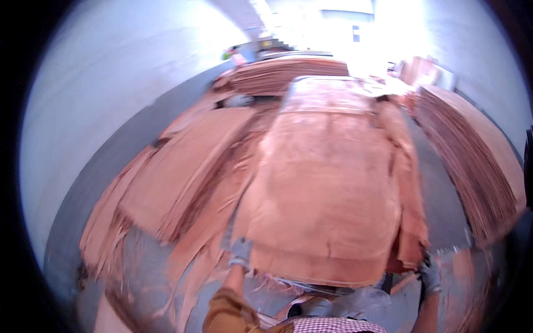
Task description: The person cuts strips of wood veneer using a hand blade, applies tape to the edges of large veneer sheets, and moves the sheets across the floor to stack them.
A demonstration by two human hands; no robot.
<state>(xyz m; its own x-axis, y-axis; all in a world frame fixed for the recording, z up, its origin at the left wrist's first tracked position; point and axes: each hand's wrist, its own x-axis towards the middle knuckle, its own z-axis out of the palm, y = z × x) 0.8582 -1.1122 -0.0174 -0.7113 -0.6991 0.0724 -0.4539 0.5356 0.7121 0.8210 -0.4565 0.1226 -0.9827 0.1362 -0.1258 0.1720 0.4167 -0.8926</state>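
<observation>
In front of me lies a large pinkish wood veneer sheet (319, 188) on a pile, with ragged narrower pieces (410, 205) along its right side. My left hand (240, 252), in a grey glove, is closed on the sheet's near left corner. My right hand (428, 276), also gloved, is at the near right edge beside the narrower pieces; its fingers are blurred and partly hidden, so their grip is unclear.
Veneer stacks stand at the left (180, 169), the back (288, 77) and the right (472, 155). Loose strips (194, 266) litter the grey floor (444, 188) near me. White walls (94, 77) flank both sides, with a bright opening beyond.
</observation>
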